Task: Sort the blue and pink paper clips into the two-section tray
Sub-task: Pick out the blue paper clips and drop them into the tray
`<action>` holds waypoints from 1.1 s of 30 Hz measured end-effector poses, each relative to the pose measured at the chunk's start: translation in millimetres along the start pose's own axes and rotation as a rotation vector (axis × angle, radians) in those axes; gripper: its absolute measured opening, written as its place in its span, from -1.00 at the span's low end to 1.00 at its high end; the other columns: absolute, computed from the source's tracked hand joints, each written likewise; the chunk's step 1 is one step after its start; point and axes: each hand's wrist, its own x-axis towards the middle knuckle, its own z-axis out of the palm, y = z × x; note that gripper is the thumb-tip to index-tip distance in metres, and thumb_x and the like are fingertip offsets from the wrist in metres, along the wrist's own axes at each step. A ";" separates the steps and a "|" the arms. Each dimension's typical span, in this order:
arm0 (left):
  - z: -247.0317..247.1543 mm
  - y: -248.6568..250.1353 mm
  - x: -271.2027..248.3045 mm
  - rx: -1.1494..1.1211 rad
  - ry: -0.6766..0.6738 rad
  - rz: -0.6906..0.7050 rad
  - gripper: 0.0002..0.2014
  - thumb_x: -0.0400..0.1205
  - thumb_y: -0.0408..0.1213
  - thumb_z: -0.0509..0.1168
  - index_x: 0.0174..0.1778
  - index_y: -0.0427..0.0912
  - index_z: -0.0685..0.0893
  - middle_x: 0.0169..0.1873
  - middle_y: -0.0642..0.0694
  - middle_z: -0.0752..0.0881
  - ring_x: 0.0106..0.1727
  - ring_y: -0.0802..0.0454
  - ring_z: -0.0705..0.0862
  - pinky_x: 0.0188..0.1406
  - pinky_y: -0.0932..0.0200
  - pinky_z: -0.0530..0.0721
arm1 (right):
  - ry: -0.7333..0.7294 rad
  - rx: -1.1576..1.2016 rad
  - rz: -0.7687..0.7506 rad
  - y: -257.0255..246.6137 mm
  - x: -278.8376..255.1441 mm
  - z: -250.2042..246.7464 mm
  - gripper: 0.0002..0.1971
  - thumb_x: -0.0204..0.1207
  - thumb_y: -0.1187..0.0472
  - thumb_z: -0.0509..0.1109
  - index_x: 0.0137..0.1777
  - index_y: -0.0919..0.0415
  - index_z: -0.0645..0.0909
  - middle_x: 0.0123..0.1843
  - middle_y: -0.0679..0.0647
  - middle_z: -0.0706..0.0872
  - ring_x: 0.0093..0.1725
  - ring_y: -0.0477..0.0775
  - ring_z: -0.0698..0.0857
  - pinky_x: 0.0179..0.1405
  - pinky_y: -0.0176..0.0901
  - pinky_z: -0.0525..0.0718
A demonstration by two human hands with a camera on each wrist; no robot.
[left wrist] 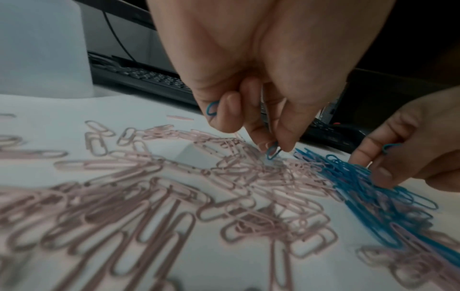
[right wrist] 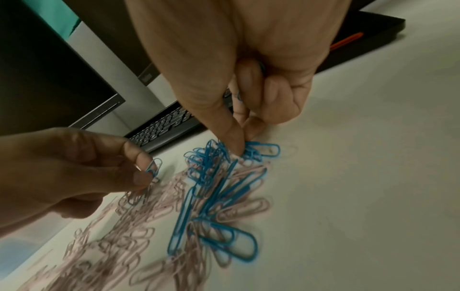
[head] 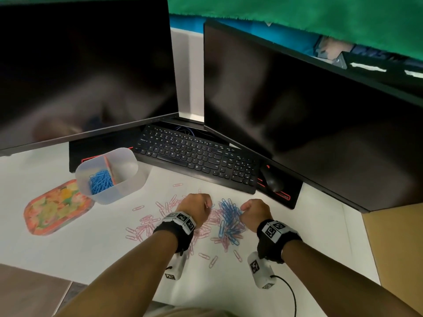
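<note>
Blue clips lie tangled in a heap on pink clips, spread over the white sheet near its middle, in front of the keyboard. The left hand pinches a blue clip between thumb and fingertip, with another tucked under curled fingers. The right hand presses its thumb and forefinger into the far end of the blue heap and holds a blue clip in its curled fingers. The tray stands toward the sheet's far left corner, blue clips in its left section; the right section looks empty. To do this well, I judge each hand should lift clips singly so that hooked neighbours shake free, gather a few, then carry them left. The path to the tray looks open; the keyboard just behind limits forward reach, and the tray lid lies beside the tray.
</note>
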 end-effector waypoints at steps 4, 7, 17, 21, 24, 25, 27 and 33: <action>-2.4 -2.9 -4.9 -0.092 0.018 -0.050 -0.88 0.61 -0.27 0.24 -0.01 -0.04 0.66 -0.15 -0.10 0.77 -0.20 -0.05 0.72 -0.20 0.15 0.70 | -0.050 0.019 -0.022 0.6 1.3 -3.0 -0.77 0.43 0.42 0.40 0.06 0.26 0.74 0.11 0.14 0.76 0.13 0.10 0.70 0.11 -0.25 0.62; -4.1 -4.6 -5.4 -0.158 0.060 -0.089 -0.90 0.60 -0.24 0.21 -0.11 -0.05 0.64 -0.21 -0.10 0.77 -0.19 -0.08 0.73 -0.26 0.18 0.65 | -0.101 0.033 -0.045 1.1 0.7 -5.7 -0.89 0.45 0.33 0.44 -0.07 0.21 0.76 -0.02 0.10 0.79 0.01 0.05 0.69 0.02 -0.26 0.59; -11.2 -6.7 -9.4 -0.300 0.046 -0.124 -0.91 0.58 -0.27 0.26 -0.18 -0.14 0.66 -0.24 -0.03 0.71 -0.17 -0.01 0.66 -0.23 0.25 0.54 | -0.219 0.264 0.008 -5.6 -6.0 -21.1 -0.85 0.42 0.23 0.53 -0.11 0.32 0.77 -0.24 0.08 0.75 -0.46 -0.12 0.52 -0.64 -0.40 0.40; -14.9 -8.2 -11.9 -0.448 0.024 -0.123 -0.82 0.52 -0.43 0.22 -0.18 -0.13 0.72 -0.20 -0.10 0.80 -0.26 0.06 0.70 -0.27 0.24 0.64 | -0.268 0.489 0.099 -8.8 -8.8 -22.2 -0.89 0.47 0.29 0.47 -0.15 0.36 0.75 -0.22 0.19 0.75 -0.60 -0.11 0.37 -0.65 -0.31 0.27; -20.7 -10.0 -14.8 -0.784 -0.025 -0.209 -0.71 0.55 -0.56 0.13 -0.07 -0.19 0.72 -0.29 -0.17 0.77 -0.61 0.16 0.45 -0.58 0.34 0.42 | -0.389 0.776 0.181 -19.0 -10.3 -16.9 -0.85 0.58 0.30 0.37 -0.14 0.40 0.67 -0.36 0.15 0.61 -0.60 -0.09 0.32 -0.65 -0.28 0.19; -23.8 -11.5 -16.3 -0.910 -0.041 -0.259 -0.70 0.56 -0.57 0.11 -0.05 -0.22 0.72 -0.34 -0.16 0.73 -0.63 0.14 0.37 -0.61 0.34 0.34 | -0.449 0.846 0.217 -25.3 -10.6 -13.8 -0.83 0.61 0.26 0.33 -0.14 0.36 0.65 -0.39 0.11 0.56 -0.59 -0.08 0.33 -0.64 -0.27 0.21; -30.4 -15.2 -19.1 -1.158 -0.067 -0.327 -0.72 0.56 -0.54 0.08 -0.10 -0.26 0.70 -0.43 -0.13 0.60 -0.59 0.10 0.31 -0.59 0.33 0.26 | -0.587 0.932 0.265 -42.2 -12.7 -7.8 -0.78 0.65 0.17 0.25 -0.18 0.25 0.59 -0.41 0.05 0.51 -0.54 -0.06 0.39 -0.62 -0.25 0.31; -67.7 -40.5 -42.6 -1.599 -0.016 -0.367 -0.78 0.51 -0.34 0.00 -0.27 -0.23 0.57 -0.46 -0.12 0.49 -0.48 -0.05 0.54 -0.49 0.23 0.44 | -0.701 0.871 0.197 -128.6 -28.2 13.3 -0.81 0.67 0.18 0.17 -0.09 0.23 0.56 -0.38 0.06 0.54 -0.47 -0.01 0.50 -0.58 -0.25 0.46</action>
